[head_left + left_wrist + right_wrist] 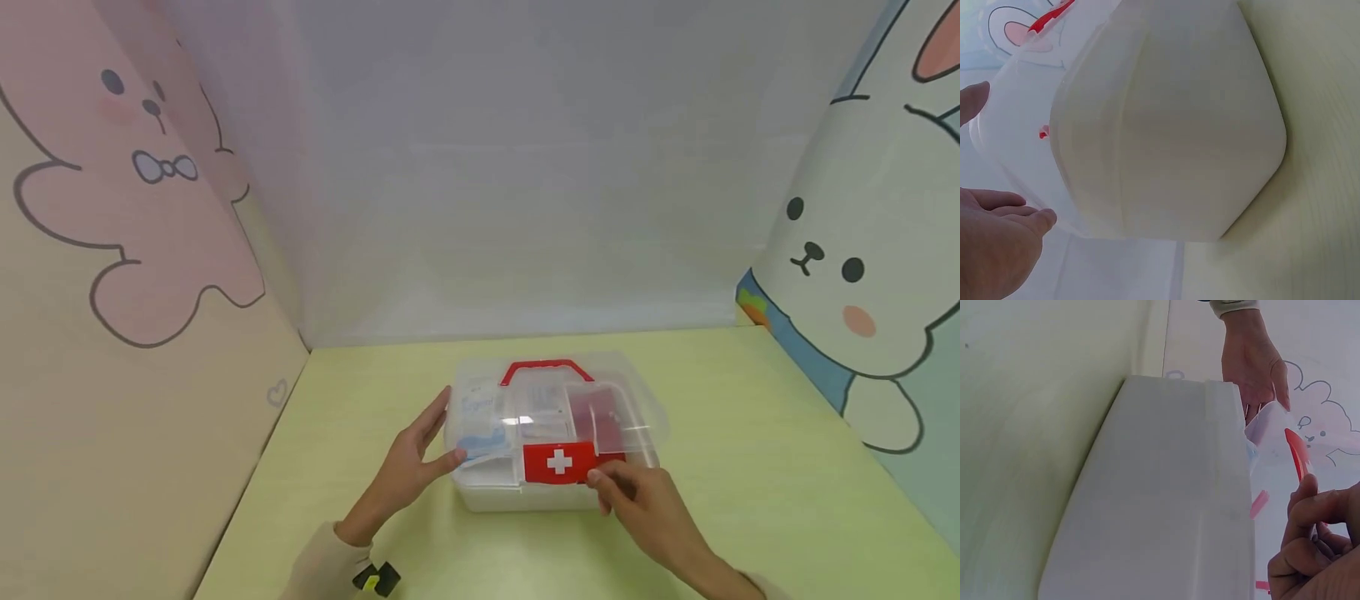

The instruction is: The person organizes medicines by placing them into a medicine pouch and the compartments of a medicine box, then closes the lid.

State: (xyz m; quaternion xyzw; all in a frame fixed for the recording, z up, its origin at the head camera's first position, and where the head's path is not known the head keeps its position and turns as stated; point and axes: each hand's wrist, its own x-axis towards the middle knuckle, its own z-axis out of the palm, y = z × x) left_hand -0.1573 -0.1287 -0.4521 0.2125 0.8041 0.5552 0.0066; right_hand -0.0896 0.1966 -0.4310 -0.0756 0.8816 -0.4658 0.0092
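Note:
A first-aid box (pixel 495 500) with a milky white base stands on the table, several packets inside it. Its clear lid (pixel 652 417) is raised at the front, with a gap above the base's rim in the right wrist view. On the lid's front hangs a red latch (pixel 558 463) with a white cross. My left hand (pixel 408 458) holds the lid's left side, thumb at the front corner and fingers along the side edge. With thumb and index finger, my right hand (pixel 648 504) pinches the latch's right end; its other fingers are curled.
A red carrying handle (pixel 546 364) is on top of the lid. The pale yellow-green table (pixel 750 467) is bounded by a white back wall (pixel 525 208), a left wall with a pink cartoon bear (pixel 165 208) and a right one with a white cartoon rabbit (pixel 862 325).

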